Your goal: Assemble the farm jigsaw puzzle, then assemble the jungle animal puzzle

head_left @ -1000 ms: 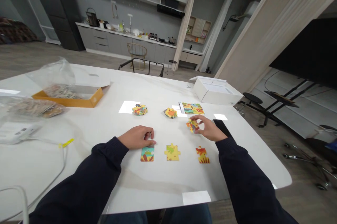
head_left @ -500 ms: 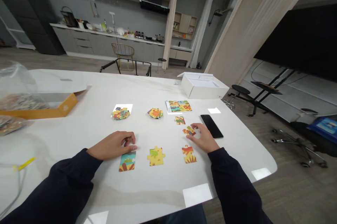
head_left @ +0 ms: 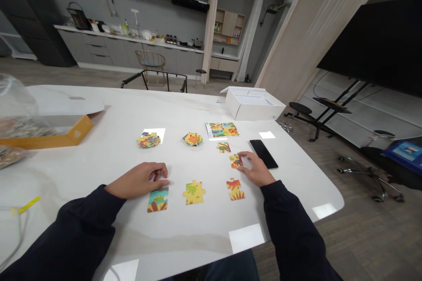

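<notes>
Our right hand [head_left: 255, 169] is reaching to a small red, yellow and dark card puzzle piece [head_left: 235, 161], which is lying on the shiny white table [head_left: 171, 237]. Our thumb and finger are standing a little apart at its edge, maybe so they are not covering its picture; we are not telling whether they are pinching or just touching, because it is too small. Our left hand [head_left: 138, 180] is lying loosely curled, with a gap by the thumb, and is holding nothing we are seeing. It is resting by the top of a blue-green card piece with brown shapes [head_left: 158, 199]. A knobbly yellow card piece with a green animal [head_left: 194, 192] and an orange card piece with yellow spikes [head_left: 235, 189] are lying apart, picture side up, probably so each is easy to see. A green and yellow card piece [head_left: 223, 147] is lying just past our right fingers. A bright, messy card heap [head_left: 149, 140] and a smaller card heap [head_left: 193, 139] are sitting farther back, perhaps leaving room near us. A colourful flat picture sheet [head_left: 224, 129] is facing up, maybe for looking at. A flat black phone [head_left: 263, 154] is lying beside our right hand, seemingly out of the way.
</notes>
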`<move>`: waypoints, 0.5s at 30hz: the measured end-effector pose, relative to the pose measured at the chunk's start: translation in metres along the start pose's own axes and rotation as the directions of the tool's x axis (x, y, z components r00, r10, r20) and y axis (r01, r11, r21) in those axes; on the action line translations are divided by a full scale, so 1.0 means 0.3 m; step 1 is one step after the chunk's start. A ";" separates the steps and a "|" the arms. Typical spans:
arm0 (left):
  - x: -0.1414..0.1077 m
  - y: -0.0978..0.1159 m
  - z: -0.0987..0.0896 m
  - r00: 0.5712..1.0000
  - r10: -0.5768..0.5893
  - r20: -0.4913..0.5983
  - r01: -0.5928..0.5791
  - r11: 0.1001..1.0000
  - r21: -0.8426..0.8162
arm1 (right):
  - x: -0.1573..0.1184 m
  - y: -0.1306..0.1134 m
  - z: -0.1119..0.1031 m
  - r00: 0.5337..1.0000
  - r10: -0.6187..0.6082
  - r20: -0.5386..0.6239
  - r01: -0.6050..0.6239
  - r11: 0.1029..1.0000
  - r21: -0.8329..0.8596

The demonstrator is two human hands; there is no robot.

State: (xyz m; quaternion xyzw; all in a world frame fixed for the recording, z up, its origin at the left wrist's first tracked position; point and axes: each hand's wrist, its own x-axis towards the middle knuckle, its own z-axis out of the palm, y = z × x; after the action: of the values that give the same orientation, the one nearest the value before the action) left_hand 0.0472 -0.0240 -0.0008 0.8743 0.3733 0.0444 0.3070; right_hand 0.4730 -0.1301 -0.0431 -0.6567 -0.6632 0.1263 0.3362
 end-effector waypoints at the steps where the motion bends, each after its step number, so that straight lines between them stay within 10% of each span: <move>1: 0.000 0.000 0.000 1.000 -0.002 0.001 0.002 1.000 -0.001 | 0.001 0.006 0.000 1.000 0.008 0.009 -0.008 1.000 0.007; 15: -0.003 0.005 -0.001 1.000 -0.014 0.003 0.014 1.000 0.004 | -0.101 -0.057 -0.066 0.995 -0.098 -0.034 0.102 0.986 0.129</move>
State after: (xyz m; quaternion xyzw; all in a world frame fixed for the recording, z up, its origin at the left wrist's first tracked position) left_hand 0.0475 -0.0252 0.0003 0.8724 0.3792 0.0401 0.3059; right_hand 0.4691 -0.1663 -0.0265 -0.6009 -0.6808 0.1432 0.3936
